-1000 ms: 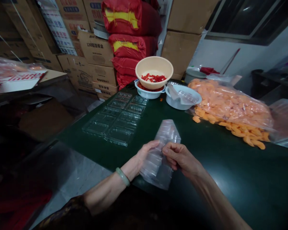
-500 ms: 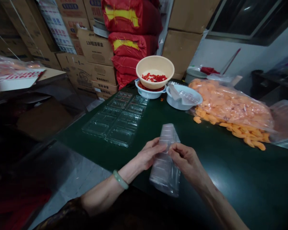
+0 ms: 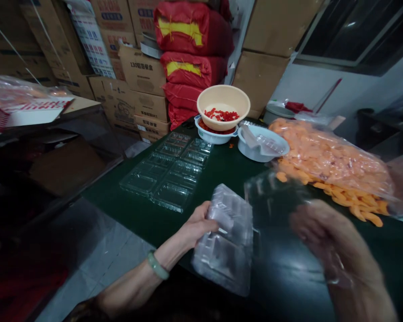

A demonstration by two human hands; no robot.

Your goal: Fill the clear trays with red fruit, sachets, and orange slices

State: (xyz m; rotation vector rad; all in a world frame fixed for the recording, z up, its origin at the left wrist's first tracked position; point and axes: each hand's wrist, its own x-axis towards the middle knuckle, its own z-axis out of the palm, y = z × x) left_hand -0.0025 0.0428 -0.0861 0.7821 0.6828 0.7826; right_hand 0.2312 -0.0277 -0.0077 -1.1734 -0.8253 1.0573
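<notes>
Stack of clear plastic trays [image 3: 223, 243] sits in L hand [image 3: 196, 226], fingers curled round its near edge, just above the green table [image 3: 228, 170] by the front. R hand [image 3: 325, 232], blurred, seems closed on one single tray [image 3: 275, 197], apart from the stack. Further out, laid-out trays [image 3: 168, 174] lie flat in rows, compartments empty. Beyond: bowl w/ red bits [image 3: 223, 105], white bowl [image 3: 263, 143], bag of orange pieces [image 3: 329, 156]. Nothing portioned yet and the stack looks thick, so prob. early going.

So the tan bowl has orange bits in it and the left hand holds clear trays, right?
No: in the head view the tan bowl holds red bits, not orange. The left hand does hold the clear trays.
</notes>
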